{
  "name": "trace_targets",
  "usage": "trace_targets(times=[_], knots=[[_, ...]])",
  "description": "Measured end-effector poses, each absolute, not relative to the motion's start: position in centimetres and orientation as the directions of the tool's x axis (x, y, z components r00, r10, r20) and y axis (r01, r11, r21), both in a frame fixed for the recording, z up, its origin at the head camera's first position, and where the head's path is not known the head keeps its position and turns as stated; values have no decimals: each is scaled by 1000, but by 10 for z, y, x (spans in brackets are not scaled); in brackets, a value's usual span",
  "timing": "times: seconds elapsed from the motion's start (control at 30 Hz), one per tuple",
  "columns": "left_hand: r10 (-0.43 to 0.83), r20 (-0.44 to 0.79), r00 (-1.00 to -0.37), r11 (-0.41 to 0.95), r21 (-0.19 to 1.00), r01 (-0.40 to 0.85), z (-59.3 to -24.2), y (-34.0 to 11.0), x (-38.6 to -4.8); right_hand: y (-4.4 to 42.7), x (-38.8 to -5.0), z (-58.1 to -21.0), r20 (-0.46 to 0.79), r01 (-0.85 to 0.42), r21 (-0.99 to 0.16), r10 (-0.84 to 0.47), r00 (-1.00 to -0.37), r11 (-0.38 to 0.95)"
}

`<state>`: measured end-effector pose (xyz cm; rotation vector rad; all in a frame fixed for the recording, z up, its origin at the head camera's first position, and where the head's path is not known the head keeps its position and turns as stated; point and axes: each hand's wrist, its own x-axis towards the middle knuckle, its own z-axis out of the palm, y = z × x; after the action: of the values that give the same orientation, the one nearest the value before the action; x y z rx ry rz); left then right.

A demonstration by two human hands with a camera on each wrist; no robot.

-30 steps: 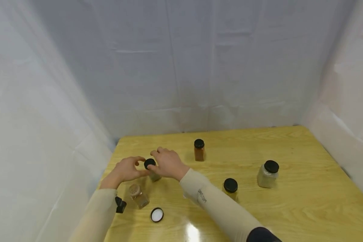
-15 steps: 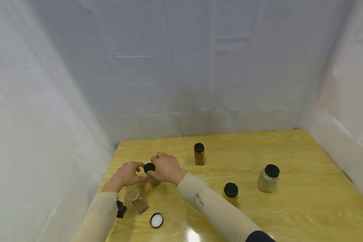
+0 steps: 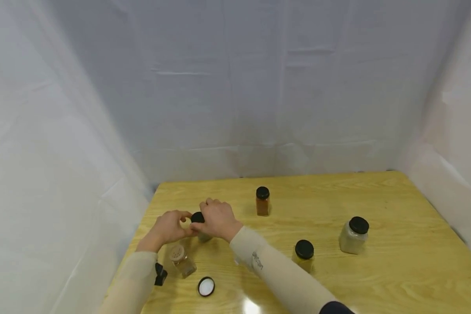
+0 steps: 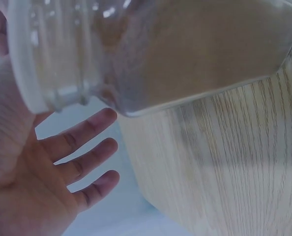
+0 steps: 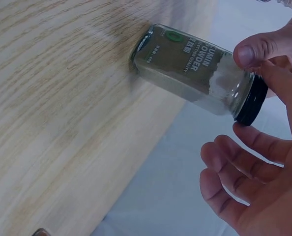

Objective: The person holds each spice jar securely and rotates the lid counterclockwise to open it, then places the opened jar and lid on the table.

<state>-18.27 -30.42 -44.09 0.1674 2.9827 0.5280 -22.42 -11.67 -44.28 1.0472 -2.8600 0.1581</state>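
A glass jar labelled cumin powder [image 5: 185,59] stands upright under both hands at the table's left. It wears a black lid [image 5: 252,100]. My right hand [image 3: 220,219] pinches that lid between thumb and forefinger, its other fingers loosely bent. From the left, my left hand [image 3: 170,226] holds the jar near its neck; the left thumb [image 5: 254,51] lies against the glass just below the lid. Its other fingers [image 4: 87,130] are spread apart. A shaker jar of brown powder [image 3: 184,264], without its black cap, stands nearer, below the left wrist, and fills much of the left wrist view.
A loose black lid [image 3: 206,286], white inside up, lies near the front. Further right stand lidded jars: one with reddish-brown powder [image 3: 262,204], one yellowish [image 3: 303,259] beside my right forearm, and a wider pale one [image 3: 352,240]. White sheeting [image 3: 255,87] surrounds the wooden table [image 3: 396,270].
Both hands stay at the cumin jar, with the right hand shifting slightly over the lid. The whole head view drifts a little; the other jars keep their places on the table.
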Motion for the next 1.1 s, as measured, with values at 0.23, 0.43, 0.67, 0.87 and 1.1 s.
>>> trace_targets(times=[0.23,0.43,0.67,0.87,1.1], knots=[[132,-105,-986,937,339,90,-440,-303,-182,-117,-227,-445,100,-659,-108,-652,-752,744],[141,-101,-985,951,289,107,-438,-303,-181,-107,-230,-445,110,-648,-164,-639,-761,743],[140,-99,-985,947,305,104,-436,-308,-180,-97,-235,-439,133,-674,-210,-662,-738,708],[141,-99,-985,946,308,105,-438,-308,-178,-99,-232,-439,72,-739,-241,-747,-661,630],[137,-98,-986,939,329,98,-444,-301,-179,-105,-231,-445,74,-755,-214,-761,-645,619]])
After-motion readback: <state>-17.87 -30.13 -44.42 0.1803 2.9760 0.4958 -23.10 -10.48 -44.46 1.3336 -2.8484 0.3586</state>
